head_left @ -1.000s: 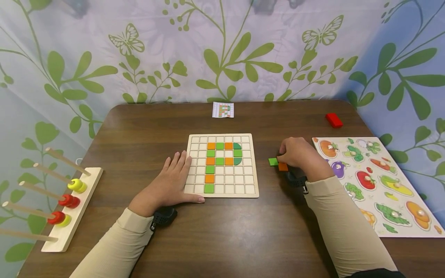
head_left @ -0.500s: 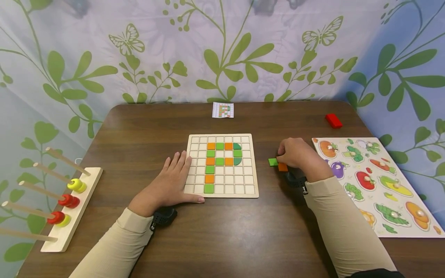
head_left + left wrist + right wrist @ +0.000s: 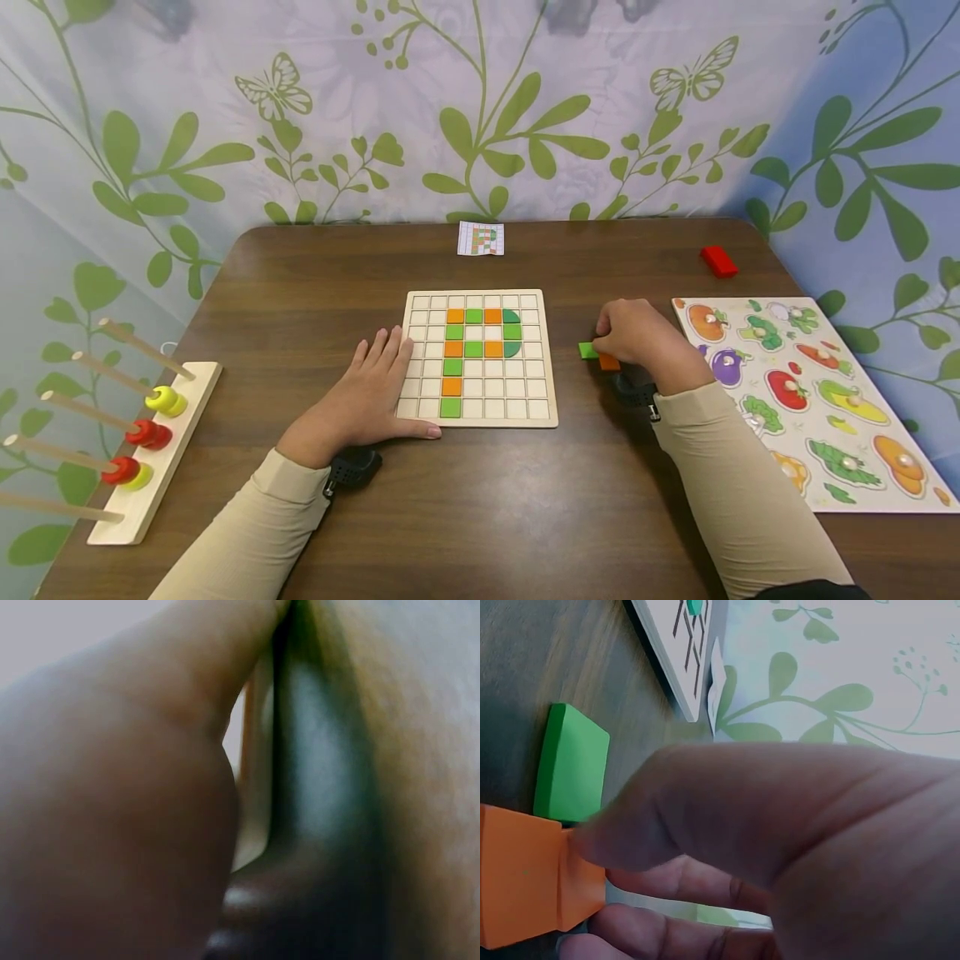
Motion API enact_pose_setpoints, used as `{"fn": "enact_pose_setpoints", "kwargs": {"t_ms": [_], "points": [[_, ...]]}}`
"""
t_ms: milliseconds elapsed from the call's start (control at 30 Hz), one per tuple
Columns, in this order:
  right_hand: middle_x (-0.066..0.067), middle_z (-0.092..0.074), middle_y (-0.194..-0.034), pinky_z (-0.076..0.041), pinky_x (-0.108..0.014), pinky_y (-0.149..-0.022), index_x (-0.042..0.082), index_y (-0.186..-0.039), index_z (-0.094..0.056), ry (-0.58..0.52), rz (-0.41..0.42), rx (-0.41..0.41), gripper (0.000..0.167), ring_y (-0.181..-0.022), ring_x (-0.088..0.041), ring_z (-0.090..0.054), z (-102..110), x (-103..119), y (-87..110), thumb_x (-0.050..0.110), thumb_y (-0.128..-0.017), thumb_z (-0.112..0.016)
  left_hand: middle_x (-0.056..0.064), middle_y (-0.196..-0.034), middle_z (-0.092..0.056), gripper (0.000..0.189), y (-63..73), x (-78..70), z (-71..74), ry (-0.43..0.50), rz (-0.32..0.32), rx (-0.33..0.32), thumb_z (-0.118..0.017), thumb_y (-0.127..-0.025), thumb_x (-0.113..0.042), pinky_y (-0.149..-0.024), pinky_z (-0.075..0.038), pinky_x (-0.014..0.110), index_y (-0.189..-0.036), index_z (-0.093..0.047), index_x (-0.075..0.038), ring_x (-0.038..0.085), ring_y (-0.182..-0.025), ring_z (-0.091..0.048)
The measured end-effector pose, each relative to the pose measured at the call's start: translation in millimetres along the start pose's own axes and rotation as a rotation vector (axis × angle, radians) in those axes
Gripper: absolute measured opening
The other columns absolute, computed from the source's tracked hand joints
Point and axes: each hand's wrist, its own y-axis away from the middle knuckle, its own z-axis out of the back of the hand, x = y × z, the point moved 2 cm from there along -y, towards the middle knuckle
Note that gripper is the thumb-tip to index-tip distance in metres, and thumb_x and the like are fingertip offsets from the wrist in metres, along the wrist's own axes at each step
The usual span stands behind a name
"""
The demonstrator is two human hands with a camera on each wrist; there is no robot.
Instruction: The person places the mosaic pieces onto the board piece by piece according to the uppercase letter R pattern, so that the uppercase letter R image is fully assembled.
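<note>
My left hand (image 3: 367,396) rests with extended fingers on the left edge of a wooden grid board (image 3: 517,387), its thumb along the near edge. Orange and green tiles fill some cells in a P-like shape, with two rounded dark green pieces on its right. Right of the board, my right hand (image 3: 637,337) bends over a few loose tiles. In the right wrist view, its thumb and fingers pinch an orange tile (image 3: 583,889), beside another orange tile (image 3: 517,877) and a green tile (image 3: 574,765). The left wrist view is blurred, mostly skin and a dark shape.
A small pattern card (image 3: 481,238) lies behind the board. At right are a vegetable puzzle board (image 3: 757,367) and a red block (image 3: 719,262). A wooden peg stand (image 3: 168,467) with red and yellow beads stands at left. A leaf-printed cloth (image 3: 337,83) hangs behind the table.
My right hand has shifted very slightly left over the loose tiles, covering a bit more of them. The left hand and board stay as they were.
</note>
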Motion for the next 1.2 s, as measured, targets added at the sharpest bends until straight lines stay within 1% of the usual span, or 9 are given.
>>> {"fn": "enact_pose_setpoints", "kwargs": {"t_ms": [100,333,500,700,833,967,1067,1200], "points": [[-0.014,-0.065,-0.087,-0.055,-0.045,-0.072,-0.004,-0.098,-0.070,-0.005,0.002,-0.004,0.020,-0.077,-0.031,-0.060,-0.4,0.8,0.6,0.014,-0.091,-0.075,0.029,-0.170,-0.009,0.147,0.0,0.2,0.0,0.001,0.002,0.001,-0.056,-0.071,-0.099,-0.122,-0.011,0.062,-0.165,-0.017,0.007,0.046,-0.156,-0.007],[-0.015,-0.065,-0.088,-0.055,-0.045,-0.071,-0.004,-0.097,-0.068,-0.010,-0.029,-0.020,0.020,-0.077,-0.031,-0.060,-3.4,3.3,-0.7,0.013,-0.090,-0.076,0.029,-0.170,-0.009,0.147,-0.3,0.9,-0.1,0.001,0.007,0.006,-0.056,-0.071,-0.099,-0.122,-0.011,0.062,-0.165,-0.017,0.007,0.046,-0.156,-0.007],[-0.014,-0.064,-0.087,-0.054,-0.044,-0.069,-0.003,-0.094,-0.068,0.003,-0.025,-0.036,0.019,-0.076,-0.030,-0.060,-4.7,4.4,-1.5,0.013,-0.089,-0.076,0.029,-0.170,-0.009,0.146,-0.2,0.8,0.2,0.003,0.009,0.010,-0.056,-0.071,-0.099,-0.122,-0.011,0.062,-0.165,-0.017,0.007,0.046,-0.156,-0.007],[-0.013,-0.066,-0.086,-0.053,-0.045,-0.070,-0.002,-0.091,-0.071,-0.003,-0.023,-0.076,0.016,-0.076,-0.031,-0.060,-5.3,5.2,-1.7,0.013,-0.086,-0.076,0.029,-0.170,-0.009,0.146,0.0,0.4,0.9,0.007,0.010,0.012,-0.058,-0.072,-0.098,-0.122,-0.011,0.062,-0.165,-0.016,0.007,0.046,-0.156,-0.007],[-0.017,-0.068,-0.092,-0.054,-0.048,-0.074,-0.004,-0.096,-0.072,-0.017,-0.031,-0.109,0.020,-0.080,-0.033,-0.061,-6.3,6.0,-2.4,0.013,-0.086,-0.077,0.029,-0.170,-0.009,0.145,-0.1,0.5,0.3,0.011,0.009,0.009,-0.059,-0.073,-0.096,-0.122,-0.011,0.063,-0.165,-0.016,0.007,0.046,-0.156,-0.007],[-0.022,-0.068,-0.101,-0.054,-0.051,-0.080,-0.006,-0.103,-0.070,-0.030,-0.034,-0.146,0.028,-0.087,-0.036,-0.062,-7.6,8.2,-2.4,0.014,-0.087,-0.079,0.029,-0.170,-0.009,0.144,-0.5,0.9,-0.6,0.006,0.007,0.004,-0.059,-0.073,-0.096,-0.122,-0.011,0.063,-0.165,-0.017,0.007,0.047,-0.156,-0.007],[-0.024,-0.068,-0.108,-0.054,-0.053,-0.085,-0.006,-0.108,-0.069,-0.036,-0.013,-0.179,0.032,-0.091,-0.038,-0.063,-8.5,10.3,-2.5,0.015,-0.087,-0.081,0.029,-0.170,-0.009,0.145,-0.5,0.8,-0.4,0.002,0.007,0.004,-0.060,-0.073,-0.096,-0.122,-0.011,0.063,-0.165,-0.017,0.007,0.047,-0.156,-0.007],[-0.024,-0.067,-0.112,-0.053,-0.055,-0.088,-0.005,-0.110,-0.069,-0.053,0.034,-0.205,0.032,-0.097,-0.040,-0.062,-10.6,14.0,-3.3,0.014,-0.087,-0.081,0.029,-0.170,-0.009,0.145,-0.2,0.5,-0.3,0.000,0.011,0.008,-0.060,-0.073,-0.096,-0.122,-0.011,0.063,-0.165,-0.017,0.007,0.047,-0.156,-0.007]]}}
